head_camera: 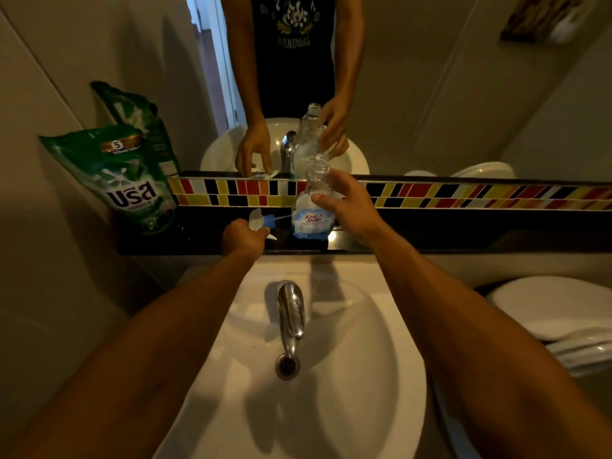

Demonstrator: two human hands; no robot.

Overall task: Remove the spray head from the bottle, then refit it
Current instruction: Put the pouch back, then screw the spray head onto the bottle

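Nearest the camera, below both forearms, a white sink (381, 409) carries a chrome tap (291, 313) over its drain; beyond its back rim runs a dark tabletop (463, 233), where the work is going on; the left hand (243, 238) is curled around the spray head (260, 221), whose white trigger and blue collar show past the knuckles, with its thin dip tube reaching toward the bottle; the right hand (347, 207) is wrapped about the upper body of the clear bottle (309, 210), which stands upright on the tabletop with a little blue liquid at its base and its neck open; so the head is off, well apart from the neck, and the removal step looks done; refitting calls for lifting the head, threading the tube into the open neck, then turning the collar down while the right hand steadies the bottle; farther left leans a green detergent pouch (129, 180); behind everything, a band of coloured tiles (463, 193) runs under the mirror (430, 94).
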